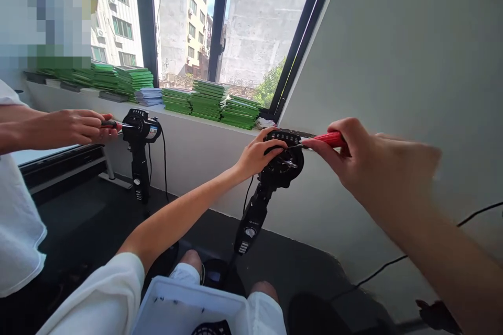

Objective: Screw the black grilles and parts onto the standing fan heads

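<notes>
A black heat gun [275,175] is held up in front of me, its round head at the top and its handle hanging down toward my lap. My left hand [255,156] grips the head from the left side. My right hand [365,162] holds a red-handled screwdriver [328,140], with its metal tip pointing left onto the open face of the head. A black cord trails down from the handle.
At left a co-worker's hand [78,126] holds a red screwdriver against a second black heat gun [138,138]. Stacks of green booklets [210,99] line the window sill. A white tray [184,310] rests on my lap. A grey wall [393,63] rises at right.
</notes>
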`<state>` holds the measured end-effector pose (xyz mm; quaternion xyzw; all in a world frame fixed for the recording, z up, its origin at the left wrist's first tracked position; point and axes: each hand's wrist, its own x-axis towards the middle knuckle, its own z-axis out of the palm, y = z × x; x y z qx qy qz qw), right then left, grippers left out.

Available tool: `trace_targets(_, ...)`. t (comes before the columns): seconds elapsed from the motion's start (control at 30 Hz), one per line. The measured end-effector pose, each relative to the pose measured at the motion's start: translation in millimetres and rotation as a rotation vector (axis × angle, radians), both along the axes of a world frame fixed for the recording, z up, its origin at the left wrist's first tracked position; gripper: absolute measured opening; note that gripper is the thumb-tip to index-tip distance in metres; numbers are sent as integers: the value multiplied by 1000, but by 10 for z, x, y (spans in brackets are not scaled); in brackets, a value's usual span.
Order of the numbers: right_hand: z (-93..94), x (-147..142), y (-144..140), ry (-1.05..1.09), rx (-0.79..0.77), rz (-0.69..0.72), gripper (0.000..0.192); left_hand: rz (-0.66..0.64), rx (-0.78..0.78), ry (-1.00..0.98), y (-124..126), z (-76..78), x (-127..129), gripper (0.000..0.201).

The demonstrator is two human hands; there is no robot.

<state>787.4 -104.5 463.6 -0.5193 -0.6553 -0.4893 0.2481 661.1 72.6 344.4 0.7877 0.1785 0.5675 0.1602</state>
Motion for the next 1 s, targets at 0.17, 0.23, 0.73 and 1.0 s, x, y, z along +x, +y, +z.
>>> trace_targets(0.17, 155, -197, -104, 0, -216, -289, 48, 4, 5, -32, -16, 8, -29, 22)
trace_targets(0.23, 176, -220, -107, 33, -417, -210, 31, 8, 4, -31, -13, 12, -61, 21)
trace_targets(0.73, 161, -200, -151, -24, -297, -124, 40, 32, 48, -19, -59, -30, -99, 23)
trace_targets(1.0, 180, -193, -157, 57, -387, -145, 33, 43, 65, 26, -57, -50, -97, 29)
